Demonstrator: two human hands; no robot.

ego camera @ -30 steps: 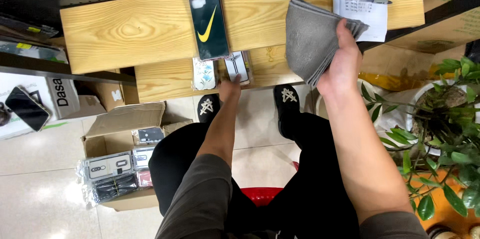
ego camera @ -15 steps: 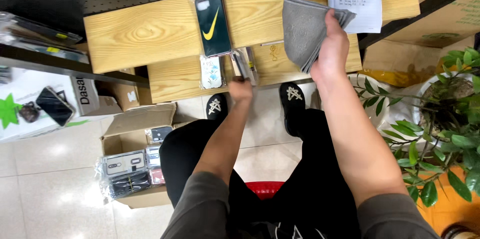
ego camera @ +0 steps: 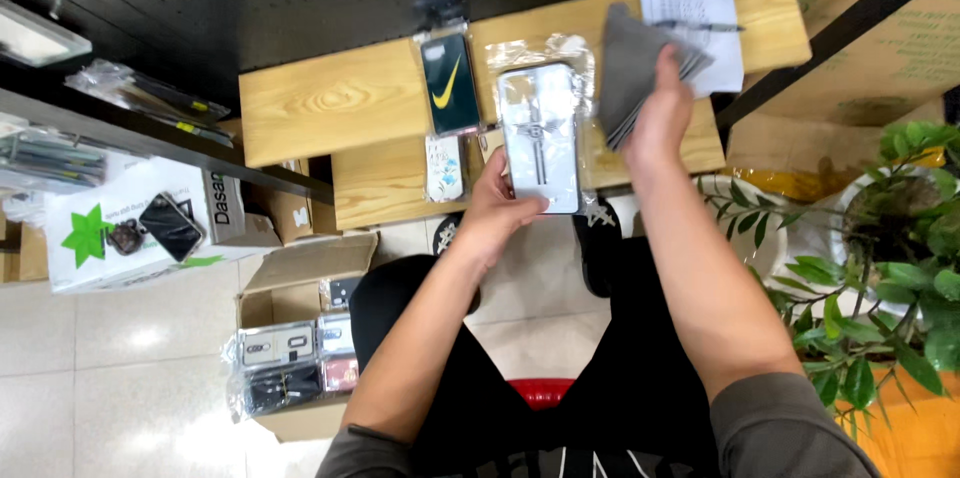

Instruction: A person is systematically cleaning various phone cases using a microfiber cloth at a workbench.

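Observation:
My left hand (ego camera: pixel 497 210) grips the lower edge of a white phone case in clear plastic wrap (ego camera: pixel 540 133) and holds it up above the lower wooden shelf (ego camera: pixel 385 188). Over the upper wooden shelf (ego camera: pixel 330 103), my right hand (ego camera: pixel 655 118) holds a folded grey cloth (ego camera: pixel 635 68). A dark phone case with a yellow mark (ego camera: pixel 450 83) lies on the upper shelf to the left of the held case. A small patterned case (ego camera: pixel 445 168) lies on the lower shelf beside my left hand.
A paper sheet with a pen (ego camera: pixel 695 3) lies at the shelf's right end. An open cardboard box of packaged cases (ego camera: pixel 295 353) stands on the floor at left, a white box (ego camera: pixel 140 223) beyond it. A potted plant (ego camera: pixel 890 258) is at right.
My left hand has picked the wrapped white case up off the lower shelf and raised it. The right hand with the cloth stayed over the upper shelf.

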